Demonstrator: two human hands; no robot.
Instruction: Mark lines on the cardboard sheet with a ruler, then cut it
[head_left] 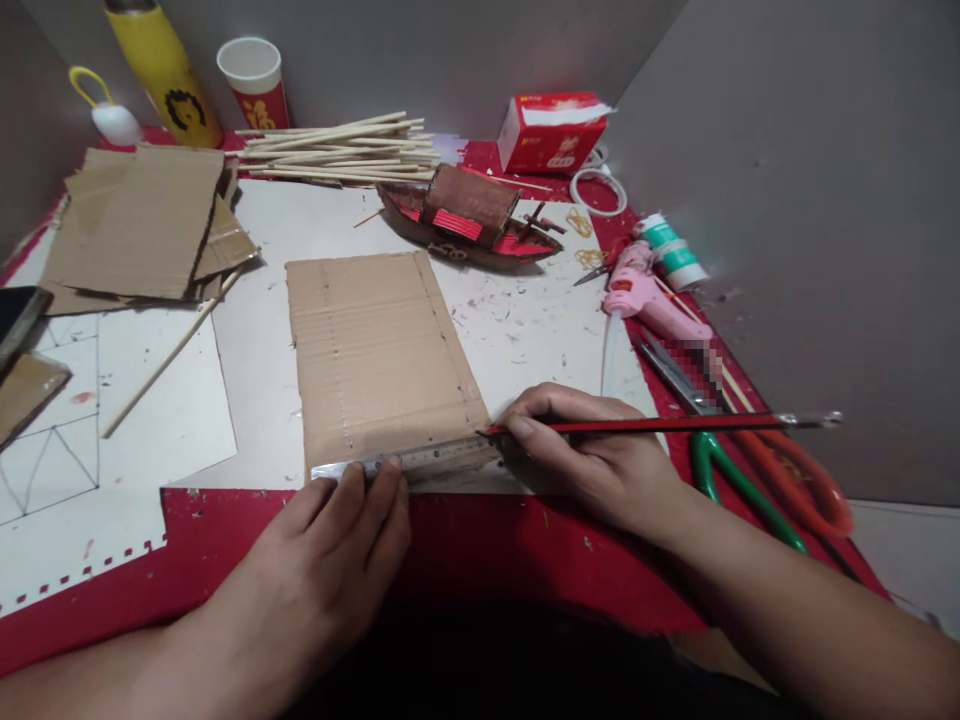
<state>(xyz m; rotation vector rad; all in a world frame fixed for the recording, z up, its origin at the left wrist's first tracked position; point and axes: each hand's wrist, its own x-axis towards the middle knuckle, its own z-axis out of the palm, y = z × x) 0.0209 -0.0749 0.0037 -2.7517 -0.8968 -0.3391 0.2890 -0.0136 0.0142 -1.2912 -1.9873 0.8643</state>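
Observation:
A flat piece of brown cardboard (379,350) with pencil dots and faint lines lies on white paper. Across its near edge rests a metal ruler (427,458). My left hand (337,550) presses the ruler's left end down with its fingertips. In a pinch, my right hand (592,450) holds a red and black pencil (645,425), its tip touching the cardboard at its near right corner, beside the ruler's right part.
Behind the cardboard sits a model boat (472,215), with wooden sticks (337,150) beyond. Cardboard pieces (135,225) are stacked at left. On the right lie a pink glue gun (645,290), green-handled scissors (739,490) and orange handles (802,485). A bottle (169,75) and cup (253,85) stand behind.

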